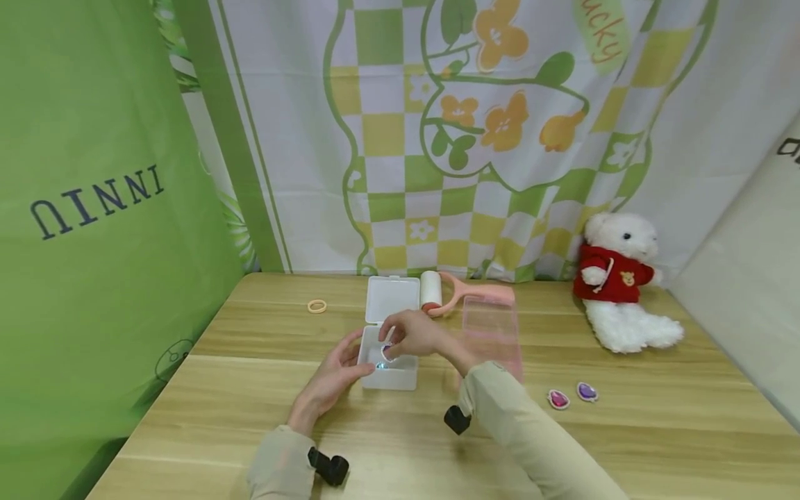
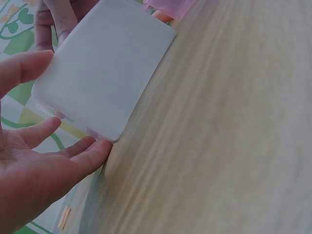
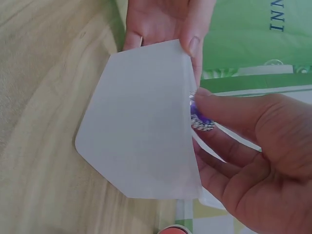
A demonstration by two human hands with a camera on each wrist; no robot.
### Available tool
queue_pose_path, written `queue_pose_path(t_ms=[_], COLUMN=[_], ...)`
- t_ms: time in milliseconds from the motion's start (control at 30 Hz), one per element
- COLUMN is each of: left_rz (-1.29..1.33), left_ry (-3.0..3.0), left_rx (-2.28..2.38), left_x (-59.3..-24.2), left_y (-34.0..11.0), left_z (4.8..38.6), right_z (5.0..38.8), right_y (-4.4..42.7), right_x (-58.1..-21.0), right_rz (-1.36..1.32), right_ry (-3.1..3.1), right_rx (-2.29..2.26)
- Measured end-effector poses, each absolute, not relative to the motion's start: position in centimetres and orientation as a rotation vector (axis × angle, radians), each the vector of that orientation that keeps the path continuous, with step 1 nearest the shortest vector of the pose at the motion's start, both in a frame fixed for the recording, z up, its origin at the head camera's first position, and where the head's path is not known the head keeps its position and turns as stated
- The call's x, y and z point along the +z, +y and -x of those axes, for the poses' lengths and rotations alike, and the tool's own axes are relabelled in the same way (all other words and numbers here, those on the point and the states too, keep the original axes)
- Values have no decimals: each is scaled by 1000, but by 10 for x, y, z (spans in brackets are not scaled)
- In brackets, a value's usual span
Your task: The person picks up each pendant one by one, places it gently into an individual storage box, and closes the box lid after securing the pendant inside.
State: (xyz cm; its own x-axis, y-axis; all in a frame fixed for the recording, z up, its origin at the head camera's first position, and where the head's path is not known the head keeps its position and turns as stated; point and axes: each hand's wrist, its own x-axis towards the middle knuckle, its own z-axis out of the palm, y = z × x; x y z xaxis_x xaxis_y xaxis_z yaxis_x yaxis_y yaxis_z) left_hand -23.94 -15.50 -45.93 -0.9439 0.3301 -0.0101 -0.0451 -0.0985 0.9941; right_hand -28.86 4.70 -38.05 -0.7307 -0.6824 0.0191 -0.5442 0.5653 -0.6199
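A white plastic box [image 1: 394, 380] stands on the table with its lid raised at the back. My left hand [image 1: 334, 380] holds it at the left side, thumb at the front rim and fingers along the side wall. Over the box's inside, my right hand [image 1: 412, 333] pinches a purple gem [image 3: 202, 117] with a silver beaded edge between thumb and fingers. A light blue gem [image 1: 381, 365] lies in the box, near the left thumb. In the left wrist view the box's outer wall [image 2: 107, 68] hides what is inside.
Right of the box lie a clear pink case [image 1: 490, 323] and a lint roller [image 1: 431, 288] with a pink handle. A pink gem [image 1: 558, 399] and another purple gem [image 1: 587, 392] lie farther right, before a white plush toy [image 1: 606, 323]. An orange ring [image 1: 317, 306] lies back left.
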Motion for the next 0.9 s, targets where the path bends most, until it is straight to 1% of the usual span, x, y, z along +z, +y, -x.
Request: queue_pose_path(t_ms=[200, 600, 900], left_rz=[-313, -303, -297], left_ry=[1929, 1936, 1938], left_rx=[2127, 2126, 2107], left_x=[-460, -459, -458], left_y=[-156, -156, -156], left_z=[240, 240, 239], right_z=[294, 289, 284], right_y=[35, 19, 14], right_x=[-380, -386, -388], right_rz=[1001, 883, 879], right_ry=[2611, 2625, 2691], right_rx=[-610, -333, -99])
